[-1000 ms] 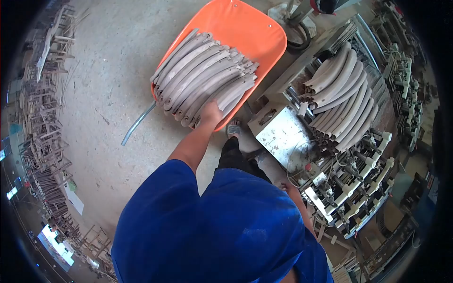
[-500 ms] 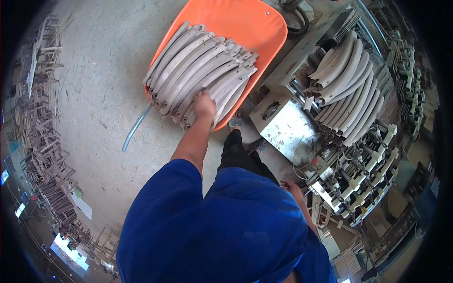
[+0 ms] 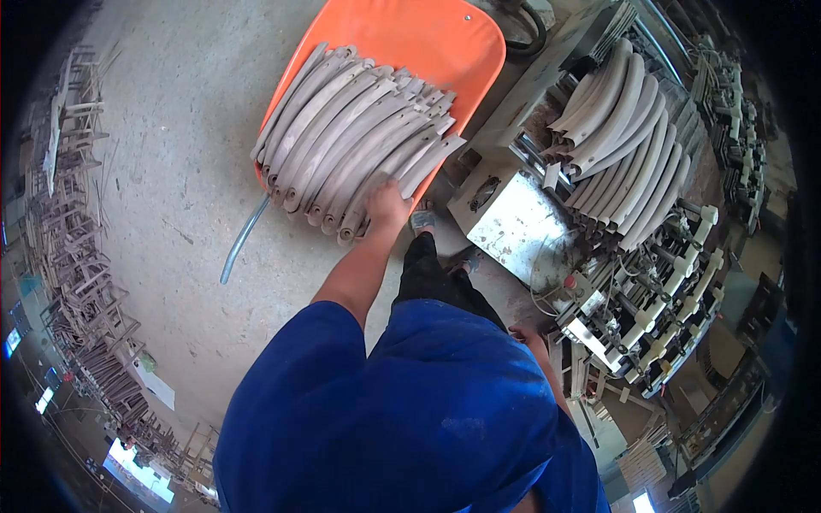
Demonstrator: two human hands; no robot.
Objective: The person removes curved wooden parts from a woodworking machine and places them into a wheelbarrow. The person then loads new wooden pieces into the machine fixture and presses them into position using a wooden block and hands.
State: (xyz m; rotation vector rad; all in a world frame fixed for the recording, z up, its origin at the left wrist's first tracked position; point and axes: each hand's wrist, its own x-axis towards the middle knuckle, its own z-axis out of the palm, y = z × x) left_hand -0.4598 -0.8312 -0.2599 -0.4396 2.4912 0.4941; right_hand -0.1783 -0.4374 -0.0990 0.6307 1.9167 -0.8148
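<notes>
My left hand (image 3: 387, 205) is closed around the near end of a curved wooden piece (image 3: 434, 164) at the right side of the orange wheelbarrow tray (image 3: 462, 43). The far end of this piece sticks out over the tray's right rim. Beside it lie several similar curved wooden pieces (image 3: 333, 128), packed side by side, with holes showing near their ends. My right hand (image 3: 522, 332) hangs low at my right side, near the machine; its fingers are mostly hidden.
To the right stands a machine with a metal box (image 3: 517, 218). Stacked curved pieces (image 3: 633, 145) lie on top of it, and a row of clamps (image 3: 650, 316) lines its near side. A metal handle (image 3: 242, 242) juts from the tray. Wooden frames (image 3: 85, 282) line the far left.
My left hand has moved right and slightly down, from on top of the pile to the rightmost piece. That piece has shifted outward over the rim. My right hand stays low.
</notes>
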